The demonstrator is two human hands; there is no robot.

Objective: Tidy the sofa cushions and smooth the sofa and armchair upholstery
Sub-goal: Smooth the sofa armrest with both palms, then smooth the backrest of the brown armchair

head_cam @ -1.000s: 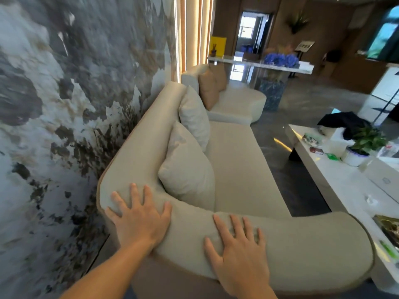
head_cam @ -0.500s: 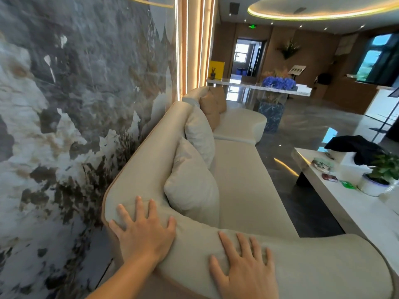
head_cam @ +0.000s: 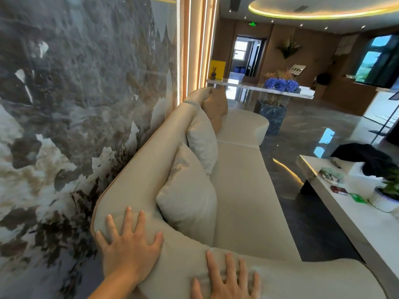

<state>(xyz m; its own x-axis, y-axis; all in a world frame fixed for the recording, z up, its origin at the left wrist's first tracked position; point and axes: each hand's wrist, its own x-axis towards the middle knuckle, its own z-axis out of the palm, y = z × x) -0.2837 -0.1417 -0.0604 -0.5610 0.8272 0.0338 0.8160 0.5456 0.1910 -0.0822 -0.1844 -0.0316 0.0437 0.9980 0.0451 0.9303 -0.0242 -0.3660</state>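
Since a second ago our view has tipped upward, so both hands now sit lower in the frame, though they keep the same places on the sofa's near armrest (head_cam: 280,279). From the head camera, our left hand (head_cam: 129,249) lies flat with its fingers spread at the near left corner, where armrest meets backrest (head_cam: 151,158). Our right hand (head_cam: 228,281) is likewise flat and splayed on the armrest top, partly cut off by the lower edge; neither grips anything.

Along the backrest lean two pale cushions, the near cushion (head_cam: 190,197) tucked into the corner just beyond our left hand, the second cushion (head_cam: 203,139) behind it, and tan cushions (head_cam: 216,108) at the far end. To the right stands a white table (head_cam: 356,223), well apart from the sofa.

We judge the upholstery to be soft but taut over firm padding, best smoothed with flat palms in long strokes. The cushions look light and squashy; we would take them by opposite edges to plump and square them.
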